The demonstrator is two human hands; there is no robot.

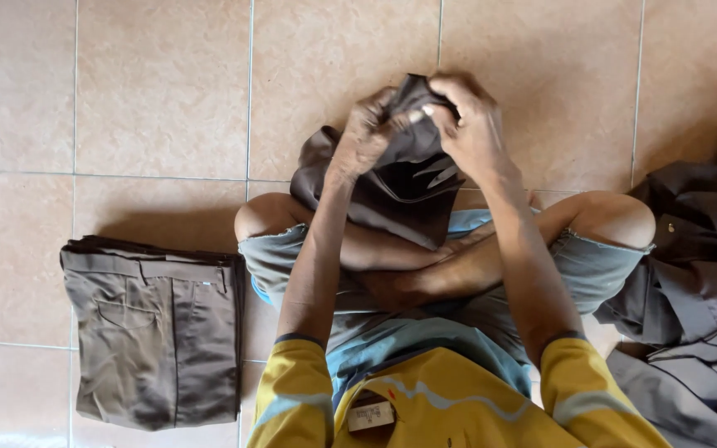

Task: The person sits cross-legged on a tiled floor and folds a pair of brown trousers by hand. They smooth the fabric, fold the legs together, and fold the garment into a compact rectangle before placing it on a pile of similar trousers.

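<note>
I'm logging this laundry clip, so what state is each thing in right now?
Dark brown cloth garment: bunched, lifted above the lap, gripped at its top.
Left hand: closed on the garment.
Right hand: closed on the garment.
Olive-brown folded trousers: folded flat on the tiled floor.
Dark grey-brown heap of clothes: unfolded, loose.

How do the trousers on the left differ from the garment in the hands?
The trousers lie folded flat on the floor tiles, untouched; the garment is bunched and lifted, gripped by the left hand and right hand. The trousers look olive-brown, the garment darker brown. Both are plain cloth.
</note>
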